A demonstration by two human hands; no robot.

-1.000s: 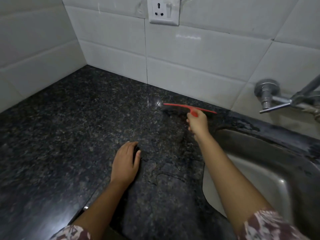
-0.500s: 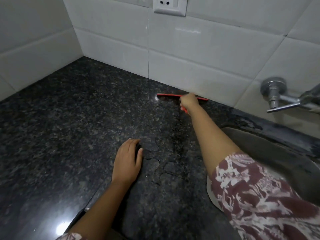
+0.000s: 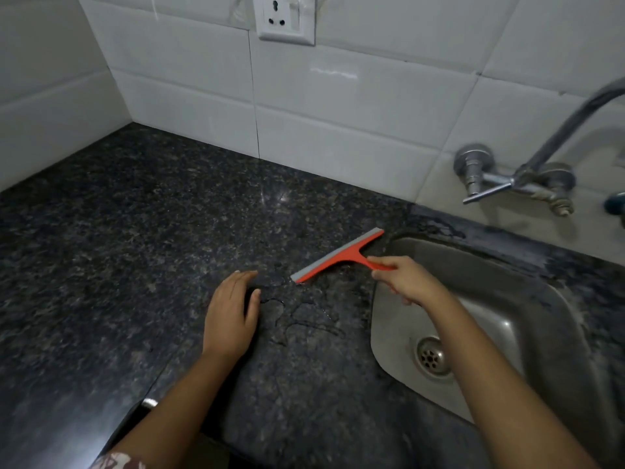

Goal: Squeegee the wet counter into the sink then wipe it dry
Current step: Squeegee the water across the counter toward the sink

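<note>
Beside the sink, on the tabletop: red squeegee (image 3: 338, 257) with a grey blade, lying slantwise, its near end down on the wet stone, its far end close to the sink's back corner.
Right hand (image 3: 406, 282): grip closed round the squeegee's handle, held over the sink's left rim.
Left hand (image 3: 231, 316): grip open, palm down, fingers straight and flat on the tabletop, just left of the water.
Water (image 3: 304, 319): thin pools with curling edges between the left hand and the sink, just nearer than the blade.
Tabletop (image 3: 118, 248): dark speckled stone.
Sink (image 3: 490, 265): steel, with a drain (image 3: 431, 357) in its floor.
Wall: white tiles, a socket (image 3: 285, 18), a tap (image 3: 507, 181) above the sink.
</note>
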